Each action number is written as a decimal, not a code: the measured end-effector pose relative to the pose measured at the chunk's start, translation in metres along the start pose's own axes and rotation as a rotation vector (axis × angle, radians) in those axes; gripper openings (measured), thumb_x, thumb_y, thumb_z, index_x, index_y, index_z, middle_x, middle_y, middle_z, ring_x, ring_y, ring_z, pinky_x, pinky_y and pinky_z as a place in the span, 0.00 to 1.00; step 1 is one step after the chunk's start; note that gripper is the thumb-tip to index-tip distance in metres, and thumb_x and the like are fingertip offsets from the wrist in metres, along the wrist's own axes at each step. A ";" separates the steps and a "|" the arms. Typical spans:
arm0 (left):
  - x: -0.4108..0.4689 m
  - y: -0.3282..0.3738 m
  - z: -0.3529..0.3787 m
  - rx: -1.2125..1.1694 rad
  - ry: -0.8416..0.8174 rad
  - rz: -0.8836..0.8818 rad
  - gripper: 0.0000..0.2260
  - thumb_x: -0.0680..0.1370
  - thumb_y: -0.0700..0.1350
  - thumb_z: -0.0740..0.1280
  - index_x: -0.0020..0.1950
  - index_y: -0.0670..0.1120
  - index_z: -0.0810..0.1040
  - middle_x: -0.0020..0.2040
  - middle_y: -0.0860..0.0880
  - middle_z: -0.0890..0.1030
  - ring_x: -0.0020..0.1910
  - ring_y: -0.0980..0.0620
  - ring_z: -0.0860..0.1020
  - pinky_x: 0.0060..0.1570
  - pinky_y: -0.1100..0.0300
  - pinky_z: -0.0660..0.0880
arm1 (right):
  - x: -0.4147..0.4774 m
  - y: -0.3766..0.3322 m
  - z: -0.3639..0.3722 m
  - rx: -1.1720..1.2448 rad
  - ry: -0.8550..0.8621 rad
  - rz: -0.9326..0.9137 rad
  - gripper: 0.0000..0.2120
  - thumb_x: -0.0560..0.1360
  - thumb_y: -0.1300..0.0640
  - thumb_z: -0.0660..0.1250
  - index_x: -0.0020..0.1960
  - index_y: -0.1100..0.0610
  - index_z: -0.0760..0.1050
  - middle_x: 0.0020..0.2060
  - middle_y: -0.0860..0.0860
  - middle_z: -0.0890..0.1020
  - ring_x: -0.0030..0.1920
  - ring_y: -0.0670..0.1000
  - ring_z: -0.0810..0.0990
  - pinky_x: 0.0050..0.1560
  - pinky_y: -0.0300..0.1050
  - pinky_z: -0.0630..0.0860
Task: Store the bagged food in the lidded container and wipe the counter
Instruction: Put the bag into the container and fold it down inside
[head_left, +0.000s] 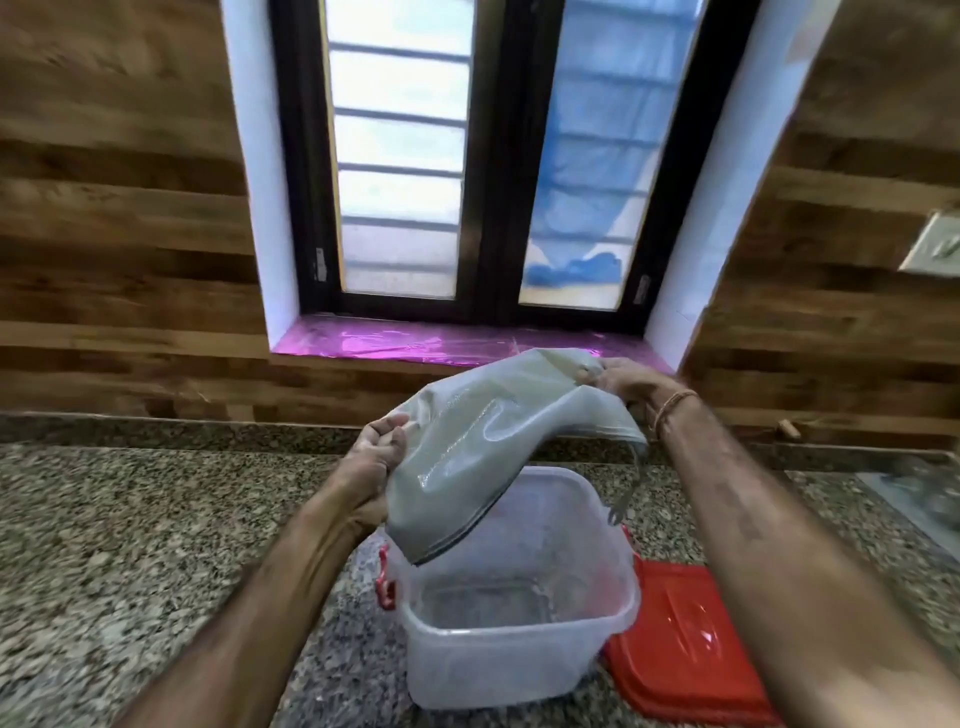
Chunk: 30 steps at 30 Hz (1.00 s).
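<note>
Both hands hold a clear, soft plastic bag of pale grey-green grainy food (483, 441) in the air over a translucent, squarish plastic container w/ red side latches (519, 644). Left hand (371, 467) grips the bag's lower left side, fingers (387, 423) curled shut on the plastic near its upper edge. Right hand (621, 382) pinches the bag's upper right corner, fingers closed tight on bunched plastic; a thread band sits on that wrist. Bag hangs tilted, high at right, low at left, w/ its dark sealed edge pointing down just above the container's left rim; can't tell if it touches. Container is open, stands on the speckled granite bench (156, 545), inside looks empty apart from a faint residue on the floor. Flat red plastic lid (680, 634) lies on the bench just beside the container, at its right, partly under the right forearm. Behind: wood-look wall, dark-framed window w/ pink foil-covered sill (415, 343). White switch plate (935, 244) at far right.
</note>
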<state>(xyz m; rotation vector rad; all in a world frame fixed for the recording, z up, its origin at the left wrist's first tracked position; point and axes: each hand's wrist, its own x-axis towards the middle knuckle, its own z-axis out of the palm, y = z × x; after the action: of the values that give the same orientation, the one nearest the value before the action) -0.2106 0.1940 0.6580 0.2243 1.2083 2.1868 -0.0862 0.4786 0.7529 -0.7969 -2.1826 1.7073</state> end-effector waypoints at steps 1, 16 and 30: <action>0.000 -0.010 0.001 0.025 0.022 0.014 0.06 0.85 0.36 0.61 0.53 0.47 0.74 0.46 0.45 0.80 0.31 0.57 0.83 0.30 0.62 0.80 | -0.007 0.007 -0.005 0.041 -0.017 0.015 0.14 0.81 0.75 0.59 0.43 0.60 0.74 0.32 0.50 0.80 0.25 0.40 0.78 0.27 0.33 0.75; -0.032 -0.082 -0.004 0.348 0.130 0.276 0.12 0.80 0.38 0.70 0.53 0.55 0.76 0.39 0.53 0.82 0.35 0.59 0.78 0.35 0.64 0.78 | -0.036 0.148 0.021 0.618 -0.043 -0.107 0.22 0.79 0.52 0.69 0.72 0.44 0.70 0.50 0.54 0.85 0.45 0.57 0.83 0.39 0.51 0.82; -0.033 -0.082 -0.008 0.093 0.148 0.299 0.34 0.76 0.26 0.67 0.77 0.50 0.62 0.61 0.45 0.80 0.52 0.50 0.82 0.46 0.55 0.84 | -0.038 0.157 0.032 0.582 -0.152 -0.203 0.44 0.63 0.44 0.83 0.71 0.46 0.63 0.64 0.62 0.81 0.61 0.62 0.83 0.58 0.62 0.81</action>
<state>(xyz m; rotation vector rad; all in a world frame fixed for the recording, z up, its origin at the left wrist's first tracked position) -0.1517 0.2009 0.5916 0.3029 1.4386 2.4406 -0.0306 0.4565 0.5998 -0.2925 -1.6243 2.1771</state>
